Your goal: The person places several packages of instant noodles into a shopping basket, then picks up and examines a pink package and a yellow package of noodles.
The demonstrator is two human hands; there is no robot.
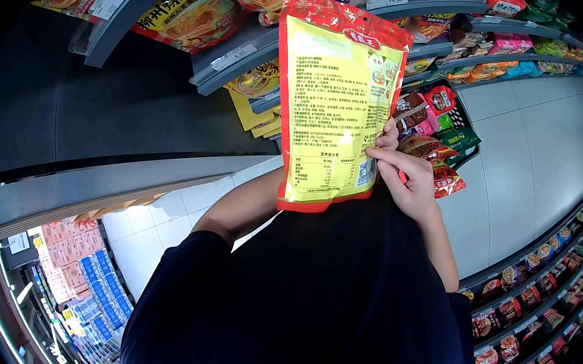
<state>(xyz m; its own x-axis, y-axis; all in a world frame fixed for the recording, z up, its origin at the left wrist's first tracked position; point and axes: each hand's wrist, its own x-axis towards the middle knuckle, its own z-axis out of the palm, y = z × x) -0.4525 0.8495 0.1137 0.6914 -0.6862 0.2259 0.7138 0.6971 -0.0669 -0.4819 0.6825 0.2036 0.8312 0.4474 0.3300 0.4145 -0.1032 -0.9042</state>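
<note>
A yellow noodle bag with red edges is held up in front of my chest, its printed back facing me and its top tilted slightly right. My left forearm runs behind the bag, which hides most of that hand. Fingertips, seemingly of my left hand, curl round the bag's right edge. My right hand is at the lower right of the bag, index finger stretched onto the small print. Its thumb lies below that finger, and the other fingers are bent.
Behind the bag, a black shopping basket holds several colourful packets on the tiled floor. Shelves of bagged noodles with price tags line the far side. More food shelves stand at lower right, with stacked boxes at left.
</note>
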